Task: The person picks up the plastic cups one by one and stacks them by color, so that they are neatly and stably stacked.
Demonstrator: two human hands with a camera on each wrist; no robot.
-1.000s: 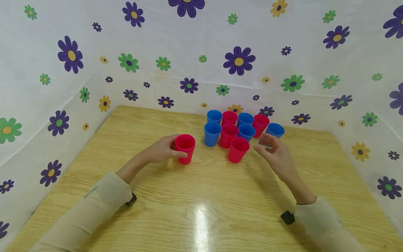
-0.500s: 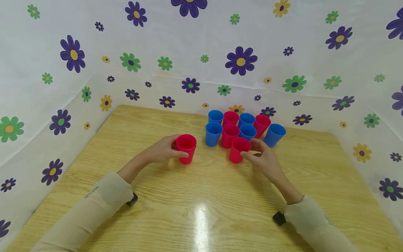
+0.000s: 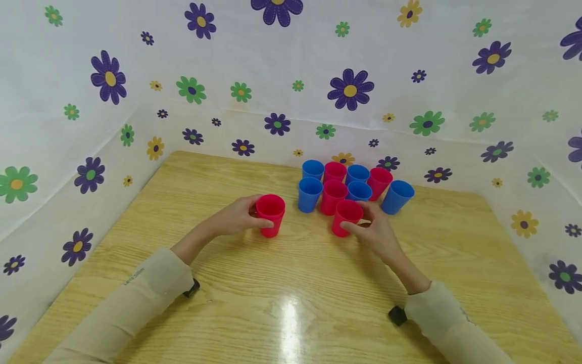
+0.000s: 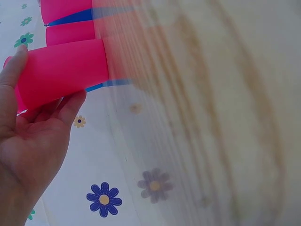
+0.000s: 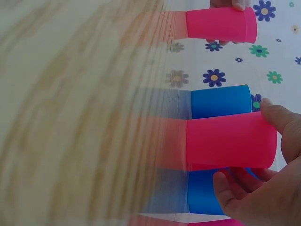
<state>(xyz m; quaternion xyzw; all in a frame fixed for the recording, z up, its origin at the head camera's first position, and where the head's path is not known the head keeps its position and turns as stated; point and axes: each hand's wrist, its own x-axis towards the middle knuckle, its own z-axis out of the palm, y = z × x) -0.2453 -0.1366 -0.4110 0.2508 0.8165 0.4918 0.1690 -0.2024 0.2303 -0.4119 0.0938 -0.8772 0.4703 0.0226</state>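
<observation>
Here's the left hand (image 3: 237,217) curled round a red cup (image 3: 276,218), perhaps two nested, upright on the tabletop (image 3: 236,288). Well apart, the right hand (image 3: 378,233) clasps another red cup (image 3: 344,216), standing just in front of the blue and red cluster (image 3: 334,196).

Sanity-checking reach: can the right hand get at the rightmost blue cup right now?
Likely yes: the rightmost blue cup stands near the right hand, no cup between, but that hand would first release its red cup.

White cloth (image 3: 291,55) (flower-printed) backs a wooden table (image 3: 245,283).
</observation>
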